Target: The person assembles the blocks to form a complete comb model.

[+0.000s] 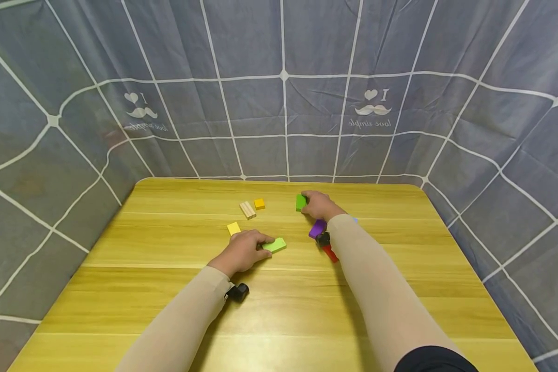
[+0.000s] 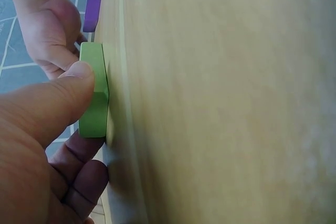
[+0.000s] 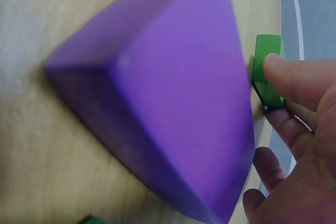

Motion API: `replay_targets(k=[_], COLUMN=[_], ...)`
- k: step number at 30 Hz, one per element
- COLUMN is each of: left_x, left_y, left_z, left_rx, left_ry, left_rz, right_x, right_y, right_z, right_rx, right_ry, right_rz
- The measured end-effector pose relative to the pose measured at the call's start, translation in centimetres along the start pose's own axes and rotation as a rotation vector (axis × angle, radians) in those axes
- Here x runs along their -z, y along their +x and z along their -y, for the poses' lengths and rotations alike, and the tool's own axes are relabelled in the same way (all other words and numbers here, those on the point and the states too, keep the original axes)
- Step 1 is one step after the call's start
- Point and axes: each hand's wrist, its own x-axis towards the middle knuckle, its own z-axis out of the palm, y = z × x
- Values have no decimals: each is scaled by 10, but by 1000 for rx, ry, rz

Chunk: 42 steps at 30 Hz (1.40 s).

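Over the left middle of the table, my left hand (image 1: 245,251) pinches a light green block (image 1: 275,245) between thumb and fingers. The left wrist view shows the thumb on the near face of that light green block (image 2: 92,114), with fingers bent behind it. Farther back, my right hand (image 1: 320,204) grips a darker green block (image 1: 300,203) by its right side. In the right wrist view, thumb and index finger hold this green block (image 3: 270,69) close to the tabletop. A purple block (image 3: 184,93) fills much of that view, beside the hand.
Near the left hand lies a yellow block (image 1: 233,228). Behind it are a ribbed pale wooden piece (image 1: 248,210) and an orange block (image 1: 259,204). A red block (image 1: 331,254) and a partly hidden blue piece (image 1: 355,220) lie by the right forearm. A grey curtain (image 1: 260,113) surrounds the table.
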Motion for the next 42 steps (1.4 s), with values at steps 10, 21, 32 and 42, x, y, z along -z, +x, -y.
replay_targets(k=[10, 21, 32, 42], left_x=[0, -1, 0, 2], left_y=[0, 1, -1, -1], left_z=[1, 1, -1, -2], left_rx=[-5, 0, -1, 2], left_ry=[4, 1, -2, -6], left_rz=[4, 0, -6, 0], right_x=[0, 2, 1, 0], right_y=[1, 1, 2, 2], right_z=[2, 4, 2, 1], right_rx=[-26, -22, -10, -2], right_ry=[-2, 5, -1, -2], right_rz=[1, -3, 3, 8])
